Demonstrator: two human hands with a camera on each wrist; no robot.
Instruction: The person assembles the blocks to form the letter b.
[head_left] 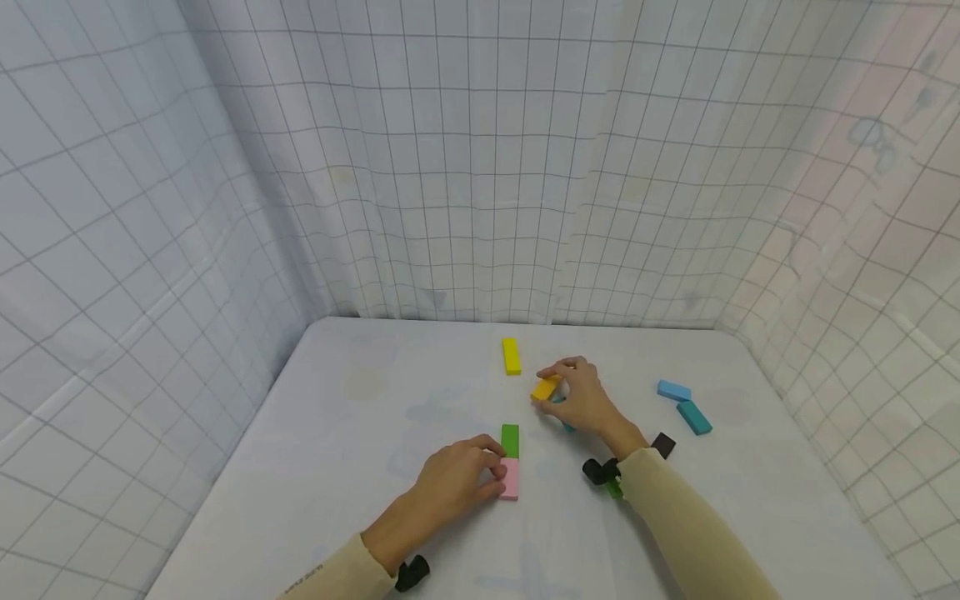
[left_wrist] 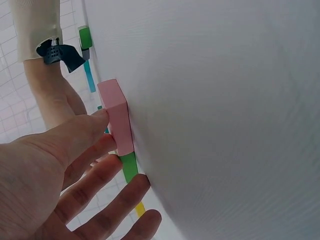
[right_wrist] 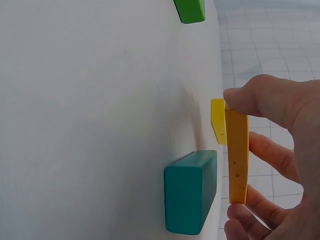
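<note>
My right hand point(head_left: 587, 403) pinches an orange-yellow block point(right_wrist: 237, 157) between the thumb at one end and the fingers at the other. In the right wrist view it shows beside a teal block point(right_wrist: 184, 200), which the hand partly hides in the head view. My left hand point(head_left: 453, 475) is at the left side of a pink block point(head_left: 510, 482), thumb and index fingertips against it and the other fingers loosely spread. A green block point(head_left: 510, 440) lies end to end with the pink one, in a straight line away from me.
Farther back lies a yellow block point(head_left: 512, 357). To the right are a light blue block point(head_left: 674, 390), another teal block point(head_left: 694, 417) and a dark block point(head_left: 663, 445). A second green block point(head_left: 614, 489) is partly under the right sleeve. Gridded white curtains point(head_left: 480, 167) surround the white table point(head_left: 360, 433).
</note>
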